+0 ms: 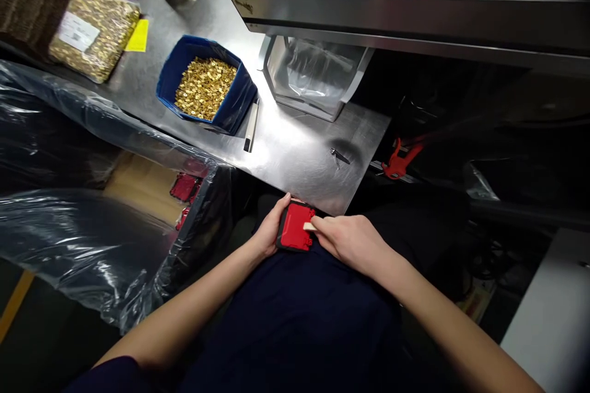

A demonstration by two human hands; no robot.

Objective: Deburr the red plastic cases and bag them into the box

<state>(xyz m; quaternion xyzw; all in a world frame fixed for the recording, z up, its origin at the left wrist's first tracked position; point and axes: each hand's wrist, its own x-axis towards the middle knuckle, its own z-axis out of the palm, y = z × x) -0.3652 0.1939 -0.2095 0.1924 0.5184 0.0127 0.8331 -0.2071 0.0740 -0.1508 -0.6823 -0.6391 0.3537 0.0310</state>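
Observation:
A flat red plastic case with a black edge (294, 225) rests near my lap, just off the table's near corner. My left hand (268, 231) is closed around its left side, the thumb along the upper edge. A short pale flat stick (308, 227) is pinched in my right hand (351, 239), and its tip lies over the right side of the red face, between two small hinge-like parts. How much of the stick my fingers hide I cannot tell.
On the metal table (304, 166) stand a blue bin of small gold metal pieces (244, 98) and a grey bin with clear bags (318, 107). A cutter (251, 126) and nail clippers (341, 155) lie nearby. Left is a plastic-lined box (138, 181) holding red pieces.

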